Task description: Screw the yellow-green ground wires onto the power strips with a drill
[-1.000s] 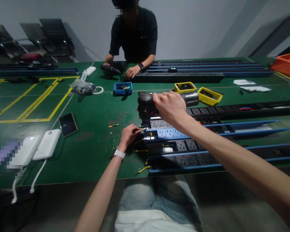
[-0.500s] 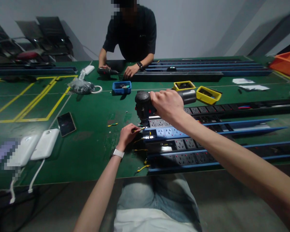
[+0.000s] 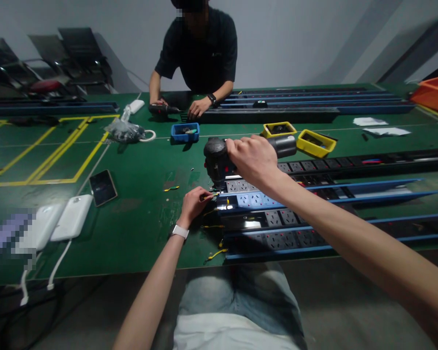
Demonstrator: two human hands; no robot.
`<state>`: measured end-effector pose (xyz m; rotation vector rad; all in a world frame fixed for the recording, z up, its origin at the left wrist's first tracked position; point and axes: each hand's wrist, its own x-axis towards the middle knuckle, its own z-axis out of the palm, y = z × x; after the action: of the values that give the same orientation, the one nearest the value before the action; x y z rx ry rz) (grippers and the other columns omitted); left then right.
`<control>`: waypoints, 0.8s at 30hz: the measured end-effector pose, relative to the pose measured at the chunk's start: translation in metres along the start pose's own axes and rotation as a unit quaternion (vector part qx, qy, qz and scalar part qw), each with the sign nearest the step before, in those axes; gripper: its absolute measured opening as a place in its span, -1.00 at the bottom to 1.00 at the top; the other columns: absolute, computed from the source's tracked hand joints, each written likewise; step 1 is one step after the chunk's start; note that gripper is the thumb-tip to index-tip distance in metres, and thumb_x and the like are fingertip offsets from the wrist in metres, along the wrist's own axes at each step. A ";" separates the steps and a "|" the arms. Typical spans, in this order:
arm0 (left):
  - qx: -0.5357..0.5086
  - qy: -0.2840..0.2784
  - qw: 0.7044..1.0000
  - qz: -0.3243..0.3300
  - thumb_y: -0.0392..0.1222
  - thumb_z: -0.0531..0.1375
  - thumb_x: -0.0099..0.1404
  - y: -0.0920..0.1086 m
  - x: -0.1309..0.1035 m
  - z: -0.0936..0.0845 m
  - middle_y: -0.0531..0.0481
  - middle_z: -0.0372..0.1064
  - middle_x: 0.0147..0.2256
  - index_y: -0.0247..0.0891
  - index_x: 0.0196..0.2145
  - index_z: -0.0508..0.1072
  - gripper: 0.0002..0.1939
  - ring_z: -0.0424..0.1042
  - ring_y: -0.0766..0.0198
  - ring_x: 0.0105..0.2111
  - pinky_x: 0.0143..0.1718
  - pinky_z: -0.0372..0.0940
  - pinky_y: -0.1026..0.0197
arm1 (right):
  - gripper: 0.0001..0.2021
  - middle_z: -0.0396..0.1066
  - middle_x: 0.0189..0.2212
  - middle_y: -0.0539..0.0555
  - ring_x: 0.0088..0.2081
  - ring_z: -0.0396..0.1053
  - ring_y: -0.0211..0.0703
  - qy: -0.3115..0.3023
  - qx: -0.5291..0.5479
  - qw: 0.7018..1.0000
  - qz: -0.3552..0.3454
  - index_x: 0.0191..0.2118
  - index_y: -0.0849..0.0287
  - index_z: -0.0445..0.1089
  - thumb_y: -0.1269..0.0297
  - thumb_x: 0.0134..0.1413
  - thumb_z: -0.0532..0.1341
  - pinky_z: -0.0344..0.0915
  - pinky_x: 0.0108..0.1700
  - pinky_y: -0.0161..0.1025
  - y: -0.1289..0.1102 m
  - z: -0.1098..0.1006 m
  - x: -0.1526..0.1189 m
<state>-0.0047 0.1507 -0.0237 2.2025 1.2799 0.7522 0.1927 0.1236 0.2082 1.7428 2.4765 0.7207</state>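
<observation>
My right hand (image 3: pixel 253 154) is wrapped round the grip of a black cordless drill (image 3: pixel 214 158). The drill's nose points down at the left end of a power strip (image 3: pixel 256 199) with rows of sockets. At that same end, my left hand (image 3: pixel 193 205) pinches a short yellow-green wire (image 3: pixel 209 196), its fingers just below the drill's tip. The bit and the screw point are too small to make out. Nearer to me lie more strips in blue-edged housings (image 3: pixel 286 239), with yellow wires (image 3: pixel 216 254) sticking out of their left ends.
Across the green table (image 3: pixel 149 233), a co-worker (image 3: pixel 204 48) holds another drill (image 3: pixel 164 110) at a black strip. A blue bin (image 3: pixel 185 132) and two yellow bins (image 3: pixel 316 144) stand mid-table. To the left lie a phone (image 3: pixel 102 187), white power banks (image 3: pixel 72 217) and a loose wire (image 3: pixel 172 188).
Both hands and the drill hold the same place at the strip's end. The view has turned a little, shifting the table's things slightly right.
</observation>
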 end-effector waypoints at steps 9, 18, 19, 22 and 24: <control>0.000 0.005 1.000 0.011 0.05 0.24 0.31 -0.001 0.000 0.000 -0.01 0.50 -0.29 -0.17 -0.27 0.59 -0.75 0.41 0.31 -0.35 -0.34 0.20 0.29 | -0.76 0.51 -0.27 0.24 -0.23 0.48 0.02 -0.007 -0.007 1.000 0.011 -0.12 0.27 0.32 0.46 0.12 0.02 -0.10 -0.32 -0.19 0.002 0.001 0.001; 0.002 0.009 1.000 0.010 0.02 0.26 0.30 0.000 0.000 -0.001 0.00 0.50 -0.30 -0.17 -0.28 0.59 -0.78 0.40 0.32 -0.37 -0.36 0.18 0.29 | -0.77 0.51 -0.27 0.24 -0.22 0.48 0.02 -0.003 -0.007 1.000 0.009 -0.13 0.28 0.32 0.47 0.11 0.01 -0.10 -0.32 -0.19 0.002 0.003 0.000; 0.001 0.009 1.000 0.010 0.02 0.26 0.30 0.001 0.000 -0.001 0.00 0.50 -0.29 -0.17 -0.28 0.59 -0.77 0.41 0.32 -0.36 -0.36 0.18 0.29 | -0.77 0.51 -0.28 0.24 -0.22 0.48 0.02 -0.002 -0.008 1.000 0.010 -0.13 0.28 0.32 0.48 0.11 0.01 -0.10 -0.32 -0.19 0.002 0.003 0.000; -0.005 0.003 1.000 0.004 0.04 0.25 0.30 0.001 0.000 -0.001 -0.01 0.50 -0.30 -0.18 -0.28 0.59 -0.75 0.40 0.32 -0.37 -0.37 0.18 0.29 | -0.76 0.51 -0.30 0.22 -0.26 0.48 -0.01 0.005 -0.003 1.000 0.007 -0.13 0.28 0.32 0.48 0.12 0.00 -0.11 -0.32 -0.19 0.002 0.004 -0.001; -0.005 0.002 1.000 0.002 0.04 0.25 0.30 0.001 0.001 -0.001 0.00 0.49 -0.31 -0.18 -0.29 0.59 -0.75 0.39 0.32 -0.38 -0.38 0.18 0.29 | -0.76 0.51 -0.30 0.22 -0.27 0.47 -0.04 0.006 0.001 1.000 0.008 -0.13 0.27 0.32 0.48 0.12 0.00 -0.12 -0.32 -0.19 0.002 0.004 -0.001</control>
<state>-0.0045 0.1508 -0.0220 2.1967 1.2724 0.7635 0.1963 0.1247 0.2049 1.7666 2.4746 0.7336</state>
